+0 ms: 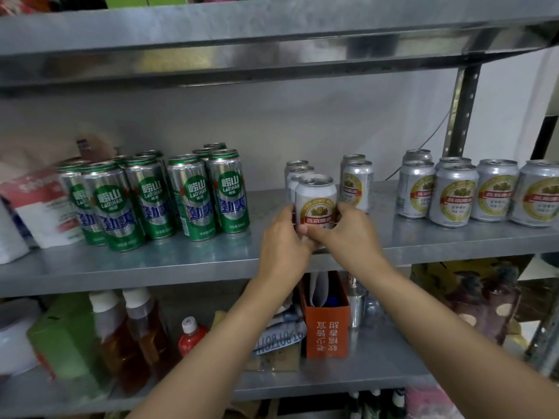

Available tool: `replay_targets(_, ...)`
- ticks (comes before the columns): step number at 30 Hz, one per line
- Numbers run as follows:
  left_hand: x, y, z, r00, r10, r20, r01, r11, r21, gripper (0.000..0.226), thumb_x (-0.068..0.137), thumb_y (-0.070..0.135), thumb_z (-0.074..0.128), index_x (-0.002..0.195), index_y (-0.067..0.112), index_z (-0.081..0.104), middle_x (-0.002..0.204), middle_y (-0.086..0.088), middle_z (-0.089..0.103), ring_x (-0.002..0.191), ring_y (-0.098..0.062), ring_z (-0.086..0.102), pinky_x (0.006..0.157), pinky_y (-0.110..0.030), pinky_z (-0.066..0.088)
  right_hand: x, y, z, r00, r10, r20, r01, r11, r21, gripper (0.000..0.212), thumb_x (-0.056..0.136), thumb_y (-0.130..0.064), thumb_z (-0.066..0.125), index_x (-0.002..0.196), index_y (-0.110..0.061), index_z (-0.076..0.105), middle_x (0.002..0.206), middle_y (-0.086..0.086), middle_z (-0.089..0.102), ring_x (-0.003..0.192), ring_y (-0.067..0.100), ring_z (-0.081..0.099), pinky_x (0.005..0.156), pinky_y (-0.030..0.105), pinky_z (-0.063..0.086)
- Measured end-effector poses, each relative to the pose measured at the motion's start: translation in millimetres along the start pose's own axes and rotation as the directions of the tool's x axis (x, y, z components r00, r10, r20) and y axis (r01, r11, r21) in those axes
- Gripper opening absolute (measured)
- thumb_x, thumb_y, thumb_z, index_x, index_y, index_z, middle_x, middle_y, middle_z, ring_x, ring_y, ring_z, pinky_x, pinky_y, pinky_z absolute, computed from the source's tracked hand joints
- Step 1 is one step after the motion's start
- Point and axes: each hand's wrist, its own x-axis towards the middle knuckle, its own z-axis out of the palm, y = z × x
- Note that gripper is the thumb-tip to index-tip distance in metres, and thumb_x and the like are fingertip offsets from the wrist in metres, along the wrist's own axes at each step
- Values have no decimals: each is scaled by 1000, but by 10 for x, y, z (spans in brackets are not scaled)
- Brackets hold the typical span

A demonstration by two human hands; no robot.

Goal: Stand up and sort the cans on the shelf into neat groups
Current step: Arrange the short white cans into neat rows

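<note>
Left grip (284,234), right grip (341,228): both clasped round one silver can (316,204), upright, middle shelf (211,258), front centre. Behind, touching: like cans (298,172). Left: tall green cans (157,195), grouped. Right, apart: silver cans (456,195), grouped.

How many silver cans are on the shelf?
11 silver cans: one held by left hand and right hand, two behind it, two to its right, six at far right. More may be hidden.
</note>
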Motion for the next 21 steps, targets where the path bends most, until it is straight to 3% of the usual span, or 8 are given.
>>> replay_targets(6,22,-131,13,999,-23,28,23,1000,2,57,73,22,81,124,19,55,111,4,54,98,-15,59,75,-22,48,-11,33,136,1000,10,-25,-12,998,-66,56,67,-45,83,109,-14,62,97,-2,70,89,14,66,78,36,57)
replay_targets(13,103,-116,13,999,-11,31,9,999,40,50,76,18,79,121,14,56,104,9,49,90,-9,55,60,-6,35,64,30,167,999,46,-6,-47,998,-50,55,69,-42,83,110,-14,60,99,-1,69,89,14,65,77,32,56)
replay_targets(18,147,-128,41,999,-28,28,26,999,46,50,76,18,78,121,13,56,108,3,53,93,-13,56,74,-23,46,106,33,182,999,53,13,-53,998,-17,56,69,-41,83,112,-12,61,99,0,70,90,14,66,75,29,56)
replay_targets(21,140,-147,44,999,-32,22,32,999,26,53,76,19,79,123,15,54,116,-1,56,97,-16,59,78,-26,50,98,46,187,999,45,17,-45,999,-20,56,70,-41,83,113,-12,60,100,-1,69,89,12,65,68,21,51)
